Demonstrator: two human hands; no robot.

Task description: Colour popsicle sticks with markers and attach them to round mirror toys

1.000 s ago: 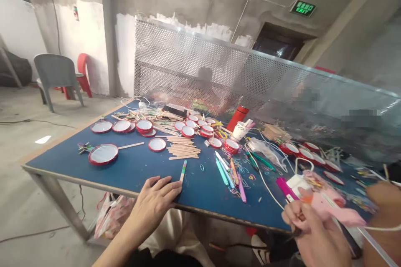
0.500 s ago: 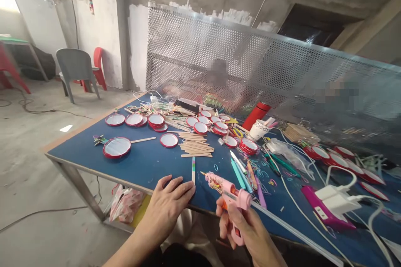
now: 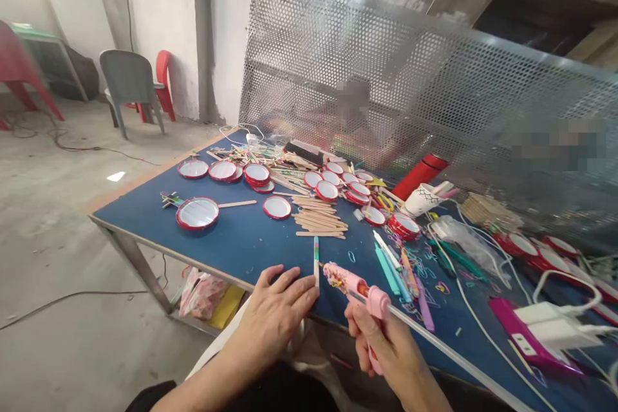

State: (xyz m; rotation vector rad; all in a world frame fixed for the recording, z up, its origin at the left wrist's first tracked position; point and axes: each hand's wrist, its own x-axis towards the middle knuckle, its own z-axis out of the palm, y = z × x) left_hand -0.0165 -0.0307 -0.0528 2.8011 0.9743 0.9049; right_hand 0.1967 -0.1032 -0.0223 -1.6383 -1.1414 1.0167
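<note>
- Gripping a pink glue gun (image 3: 355, 286), the right hand (image 3: 381, 338) has its fingers wrapped around the handle; a long clear rod (image 3: 449, 341) extends from the back of the gun toward 4 o'clock.
- Lying palm-down and loosely open, the left hand (image 3: 277, 309) has its fingertips at the near end of the colour-banded stick (image 3: 316, 251); how firmly they press, I cannot tell.
- This stick lies on the table, pointing to 12 o'clock. The nozzle is just beside it, but contact is not clear. I judge that the step in hand is placing glue at the stick, which calls for a motionless stick and a small, exact movement of the nozzle.
- Counting from this stick, the blue table (image 3: 241, 257) carries pens (image 3: 386, 267) at 3 o'clock, a purple power strip (image 3: 526, 338) at 4, plain sticks (image 3: 318, 222) at 12, and a red-rimmed disc (image 3: 197, 213) near 10.
- Farther, a paper cup (image 3: 419, 201) and a red flask (image 3: 420, 175) are at 2 o'clock.
- Behind the table, a perforated metal screen (image 3: 299, 45) spans from 11 to 2 o'clock.
- Well apart, at 10 o'clock, a grey chair (image 3: 126, 71) stands on the bare floor (image 3: 87, 206).
</note>
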